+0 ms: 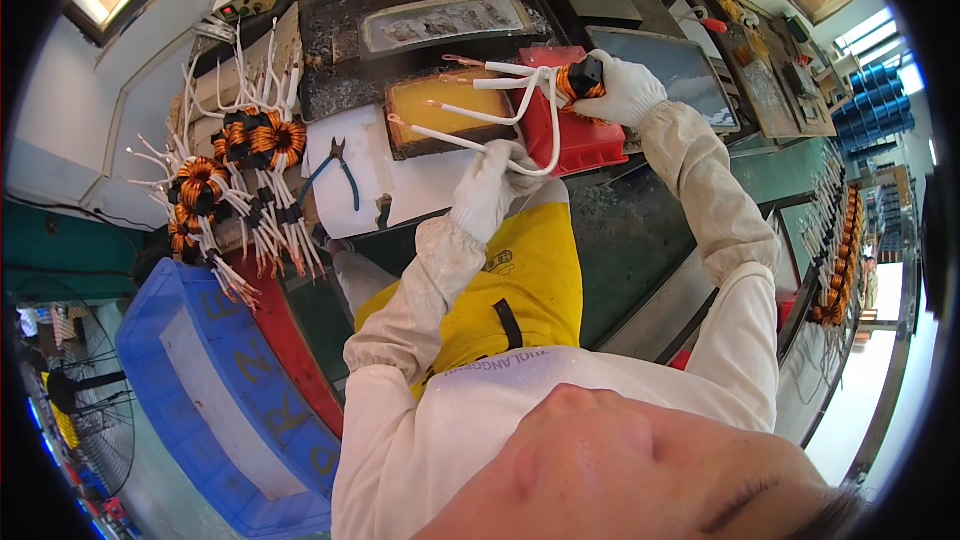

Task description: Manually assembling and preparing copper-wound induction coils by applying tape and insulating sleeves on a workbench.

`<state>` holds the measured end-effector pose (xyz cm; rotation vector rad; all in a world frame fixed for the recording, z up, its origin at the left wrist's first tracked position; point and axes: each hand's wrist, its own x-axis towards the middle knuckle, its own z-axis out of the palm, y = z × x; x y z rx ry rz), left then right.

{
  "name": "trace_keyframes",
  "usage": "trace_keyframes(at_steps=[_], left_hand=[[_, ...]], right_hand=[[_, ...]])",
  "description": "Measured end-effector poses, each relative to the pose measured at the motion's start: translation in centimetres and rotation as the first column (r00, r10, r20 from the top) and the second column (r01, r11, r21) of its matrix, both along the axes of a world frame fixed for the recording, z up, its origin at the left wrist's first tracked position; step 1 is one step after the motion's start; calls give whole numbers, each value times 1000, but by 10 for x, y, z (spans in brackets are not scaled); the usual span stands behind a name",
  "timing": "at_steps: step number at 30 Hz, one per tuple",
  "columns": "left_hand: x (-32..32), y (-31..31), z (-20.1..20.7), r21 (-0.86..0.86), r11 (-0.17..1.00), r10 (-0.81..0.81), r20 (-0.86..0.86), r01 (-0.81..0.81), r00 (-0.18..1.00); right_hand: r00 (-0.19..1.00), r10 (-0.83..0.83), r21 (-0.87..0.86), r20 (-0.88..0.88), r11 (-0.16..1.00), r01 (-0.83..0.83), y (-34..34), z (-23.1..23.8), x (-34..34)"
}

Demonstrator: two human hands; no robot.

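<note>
Through the head camera, I have my gloved right hand (630,92) curled around the coil (580,85), fingers closed on its far side from the leads (440,136), which point left. My gloved left hand (487,187) is bent nearly closed, pinching the lowest lead. The coil is up over the red tray (592,147), its lead ends above the amber pan (448,105).
</note>
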<state>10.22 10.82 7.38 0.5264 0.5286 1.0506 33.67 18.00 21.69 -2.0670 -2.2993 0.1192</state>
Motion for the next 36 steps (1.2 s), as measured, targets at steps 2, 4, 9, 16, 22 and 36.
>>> trace_keyframes(at_steps=[2, 4, 9, 16, 22, 36], left_hand=[[-1, 6, 4, -17, 991, 129, -83, -131, 988], [-3, 12, 10, 16, 983, 184, -75, -183, 980], [-2, 10, 25, 114, 982, 171, -162, -153, 972], [0, 1, 10, 248, 959, 221, -333, -141, 917], [-1, 0, -5, 337, 930, 286, -403, -150, 869], [-7, 5, -20, 305, 935, 274, -301, -180, 913]], right_hand=[[999, -25, -25, 20, 999, 26, 5, 0, -2], [998, -51, -91, 30, 994, 53, 12, 2, -3], [996, -19, -107, 90, 994, 28, 20, 3, -4], [976, 69, -105, 208, 993, -47, 36, 5, -21], [953, 97, -170, 288, 984, -48, 40, 13, -39], [927, 157, -203, 341, 975, -90, 45, 18, -57]])
